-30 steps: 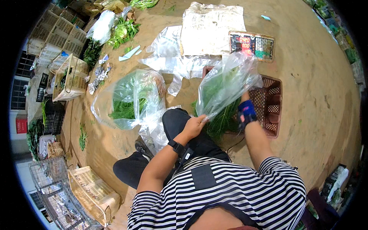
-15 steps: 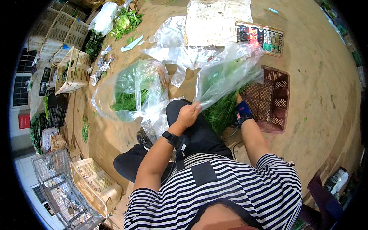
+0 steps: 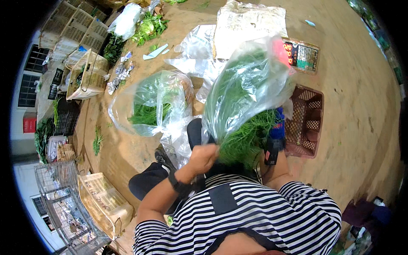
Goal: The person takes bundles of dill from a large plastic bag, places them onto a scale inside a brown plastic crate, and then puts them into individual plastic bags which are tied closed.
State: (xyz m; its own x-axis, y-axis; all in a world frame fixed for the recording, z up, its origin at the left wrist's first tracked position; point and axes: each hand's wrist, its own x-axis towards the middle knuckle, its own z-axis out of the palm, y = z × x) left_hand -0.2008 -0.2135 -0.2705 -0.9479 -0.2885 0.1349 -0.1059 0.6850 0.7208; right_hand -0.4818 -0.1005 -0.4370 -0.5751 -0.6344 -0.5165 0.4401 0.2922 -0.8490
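My left hand (image 3: 203, 158) is closed on the lower edge of a clear plastic bag (image 3: 231, 93) full of feathery greens, above my lap. Loose fronds (image 3: 250, 136) spill from its lower right side. My right hand, with a blue band (image 3: 278, 123) at the wrist, reaches up behind the fronds and bag; its fingers are hidden. A second clear bag of greens (image 3: 148, 108) lies to the left on the ground. An empty brown plastic crate (image 3: 308, 144) sits just right of my right hand. A keypad scale display (image 3: 304, 57) lies beyond, partly behind the bag.
Cream crates (image 3: 87, 76) and leafy vegetables (image 3: 148, 27) are at the upper left. A white sack (image 3: 248, 19) and crumpled plastic (image 3: 195, 44) lie ahead. A wire cage (image 3: 55, 191) and another cream crate (image 3: 100, 199) stand at the lower left.
The bag of greens has swung up and toward the left, now fuller and covering more of the sack and scale. My left hand has moved lower toward my lap; the right arm has drawn nearer my body.
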